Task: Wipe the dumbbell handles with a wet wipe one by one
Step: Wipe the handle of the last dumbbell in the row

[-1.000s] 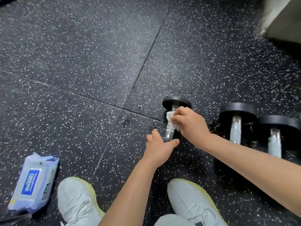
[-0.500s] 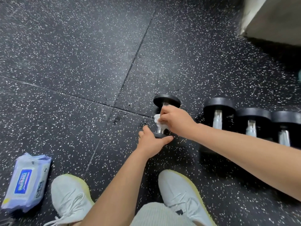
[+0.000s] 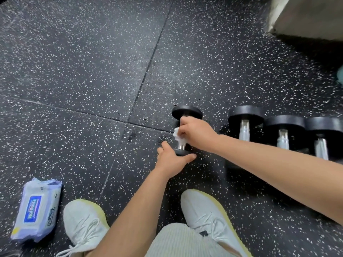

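Observation:
A small black dumbbell (image 3: 186, 111) with a shiny metal handle lies on the speckled floor in front of me. My left hand (image 3: 171, 158) grips its near end plate and steadies it. My right hand (image 3: 195, 133) is closed around the handle with a white wet wipe (image 3: 176, 133) bunched between fingers and metal. Only a short stretch of handle shows below the wipe. Three more black dumbbells (image 3: 246, 118) (image 3: 284, 127) (image 3: 323, 130) lie side by side to the right, their handles bare; my right forearm crosses in front of them.
A pack of wet wipes (image 3: 37, 210) lies on the floor at the lower left. My two white shoes (image 3: 83, 223) (image 3: 206, 210) stand just below the dumbbell. A pale block or wall base (image 3: 306, 17) fills the upper right corner.
My right hand has slid with the wipe up the handle toward the far plate. The view has shifted so a third dumbbell on the right shows fully. The left hand kept its grip.

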